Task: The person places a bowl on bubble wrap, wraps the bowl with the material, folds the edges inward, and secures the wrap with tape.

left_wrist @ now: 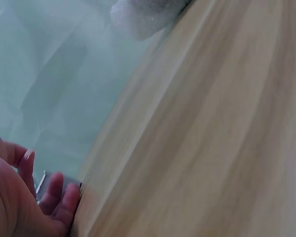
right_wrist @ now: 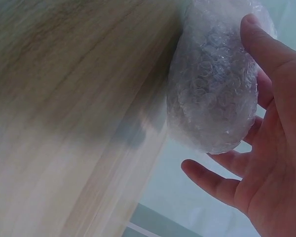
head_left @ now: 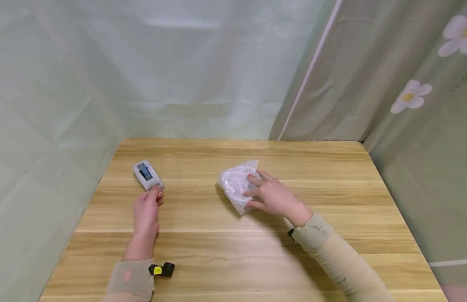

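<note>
On the left of the table lies a small grey-white case (head_left: 146,171) with a dark window and a blue strip in it. My left hand (head_left: 147,209) pinches its near end, fingers bent. In the left wrist view, a grey edge (left_wrist: 69,181) of that case shows behind the fingertips of my left hand (left_wrist: 34,197). Near the middle lies a bubble-wrap parcel (head_left: 235,186), its contents hidden. My right hand (head_left: 276,197) rests loosely on its right side, fingers spread. In the right wrist view, the thumb overlaps the parcel (right_wrist: 212,84) and the little finger stands apart from it.
The wood-grain table (head_left: 203,251) has pale green sheeting (head_left: 199,71) behind it and at its left. A curtain with white flowers (head_left: 410,96) hangs on the right. A small black wrist camera (head_left: 163,269) sits beside the left cuff.
</note>
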Available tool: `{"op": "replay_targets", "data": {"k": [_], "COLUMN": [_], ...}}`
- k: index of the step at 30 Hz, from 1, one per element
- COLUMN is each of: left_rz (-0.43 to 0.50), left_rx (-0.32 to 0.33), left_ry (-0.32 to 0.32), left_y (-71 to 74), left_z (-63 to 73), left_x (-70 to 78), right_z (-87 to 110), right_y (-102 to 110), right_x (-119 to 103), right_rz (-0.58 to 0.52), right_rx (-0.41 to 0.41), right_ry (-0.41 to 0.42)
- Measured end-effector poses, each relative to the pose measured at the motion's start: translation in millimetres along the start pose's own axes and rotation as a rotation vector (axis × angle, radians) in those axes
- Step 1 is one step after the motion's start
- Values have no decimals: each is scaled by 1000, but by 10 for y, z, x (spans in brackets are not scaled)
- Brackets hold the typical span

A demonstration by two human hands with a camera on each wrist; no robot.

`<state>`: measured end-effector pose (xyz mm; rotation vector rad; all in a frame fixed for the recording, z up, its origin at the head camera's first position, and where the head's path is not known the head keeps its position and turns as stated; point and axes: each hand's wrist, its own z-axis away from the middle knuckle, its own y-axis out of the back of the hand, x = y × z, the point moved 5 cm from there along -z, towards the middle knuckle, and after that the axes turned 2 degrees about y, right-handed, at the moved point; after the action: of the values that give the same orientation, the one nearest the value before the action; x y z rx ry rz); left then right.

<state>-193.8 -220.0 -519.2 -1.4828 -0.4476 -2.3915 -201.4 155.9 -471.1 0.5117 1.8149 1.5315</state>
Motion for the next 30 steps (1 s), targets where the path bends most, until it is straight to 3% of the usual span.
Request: {"op": "replay_targets", "data": {"k": [8,22,30], "left_rz": [14,-258,-295], "left_rx": [-35,-71,-119], "left_ry": [-44,-59,-42], "left_y": [-17,104,118], "left_z": [-65,-146,-168], "left_x": [48,14,35], "right_z": [30,3,-11], "right_y": [47,20,58], "right_x": [22,13,-17], "right_rz": [-21,-6,-3], "right_rx": [12,1,17], "right_ry": [-18,-4,25]}}
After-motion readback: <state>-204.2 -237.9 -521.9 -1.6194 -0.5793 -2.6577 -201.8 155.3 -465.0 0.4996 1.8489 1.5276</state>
